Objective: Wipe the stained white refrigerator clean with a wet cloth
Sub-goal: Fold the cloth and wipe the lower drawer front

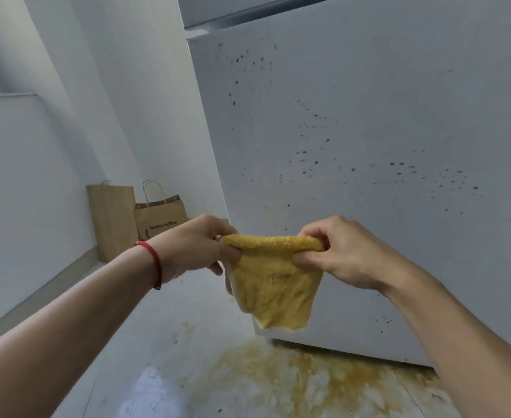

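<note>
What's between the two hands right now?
In the head view, only the yellow wet cloth, its top edge stretched from left hand to right hand.

from my seat i see pale white walls point(37, 152) closing into a narrow corner on the left, lit flat and cool. two brown paper bags point(136, 218) stand against the far wall, the nearer one printed with dark lettering and carrying twisted handles. the floor point(169, 312) is light grey, and a wide yellow-orange stain point(302, 378) spreads across it near the bottom of my view.
</note>
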`<state>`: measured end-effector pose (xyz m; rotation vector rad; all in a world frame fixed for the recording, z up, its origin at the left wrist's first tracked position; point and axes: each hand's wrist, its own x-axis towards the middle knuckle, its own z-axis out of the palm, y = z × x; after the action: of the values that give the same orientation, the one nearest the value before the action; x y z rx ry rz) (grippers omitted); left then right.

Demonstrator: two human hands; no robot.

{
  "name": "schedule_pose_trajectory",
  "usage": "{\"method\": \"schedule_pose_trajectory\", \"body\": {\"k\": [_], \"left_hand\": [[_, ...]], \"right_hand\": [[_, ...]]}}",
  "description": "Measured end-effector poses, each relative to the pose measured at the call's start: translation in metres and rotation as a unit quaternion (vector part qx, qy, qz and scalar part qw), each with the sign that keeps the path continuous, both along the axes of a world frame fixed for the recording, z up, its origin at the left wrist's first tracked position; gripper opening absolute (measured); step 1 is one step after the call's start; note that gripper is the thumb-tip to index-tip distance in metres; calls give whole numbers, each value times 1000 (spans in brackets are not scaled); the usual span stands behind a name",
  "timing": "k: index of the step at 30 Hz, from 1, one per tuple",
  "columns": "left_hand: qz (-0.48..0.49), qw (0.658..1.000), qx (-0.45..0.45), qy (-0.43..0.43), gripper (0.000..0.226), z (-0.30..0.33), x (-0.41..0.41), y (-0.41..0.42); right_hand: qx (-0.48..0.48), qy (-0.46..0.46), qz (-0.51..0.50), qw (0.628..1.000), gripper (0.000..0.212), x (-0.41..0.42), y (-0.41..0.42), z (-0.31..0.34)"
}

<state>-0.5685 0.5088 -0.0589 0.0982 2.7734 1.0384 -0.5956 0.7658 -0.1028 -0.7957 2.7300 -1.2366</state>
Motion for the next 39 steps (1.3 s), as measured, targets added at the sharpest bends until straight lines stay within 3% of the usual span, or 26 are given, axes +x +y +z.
{"method": "schedule_pose_trajectory", "body": {"k": [3,8,12,14,18,21,24,26,27,29,30,31,33,35,37,39], "left_hand": [[-10,991,114,-68,16,8,-16,21],[19,945,323,-48,30,-1,-35,70],[52,940,336,32,56,-20,-37,82],[54,937,331,96,55,-21,-37,81],[40,920,371,115,62,-11,-37,81],[35,926,377,4,62,-14,-35,80],[-65,913,397,-67,36,-10,-29,79],[-80,912,402,-15,30,-4,-26,87],[-69,917,391,29,28,0,-24,93],[-47,938,322,122,21,8,-20,105],[-51,950,270,151,17,12,-17,109],[-72,959,228,152,15,16,-13,112],[-114,967,204,101,18,23,-6,115],[-81,963,213,146,24,36,-3,107],[14,927,246,281,23,50,-8,90],[79,896,253,357,21,58,-12,73]], "right_hand": [[-117,-85,-32,989,16,11,33,7],[-323,-211,-32,922,35,20,39,13],[-389,-214,-42,895,44,18,32,20],[-440,-200,-64,873,42,15,32,22],[-511,-319,-1,798,43,27,25,17],[-438,-291,-60,849,32,29,20,13],[-309,-170,-203,913,19,23,24,17],[-157,-94,-289,940,51,16,27,15],[-95,-52,-337,935,67,15,25,16],[-106,-22,-345,932,68,21,12,19],[-185,-60,-299,934,65,26,3,21],[-294,-141,-235,916,69,32,-5,25],[-502,-299,-105,805,80,41,-15,28],[-610,-337,-56,716,82,40,-14,25],[-647,-302,-33,700,80,38,-11,25],[-652,-247,-50,715,74,33,-7,29]]}}
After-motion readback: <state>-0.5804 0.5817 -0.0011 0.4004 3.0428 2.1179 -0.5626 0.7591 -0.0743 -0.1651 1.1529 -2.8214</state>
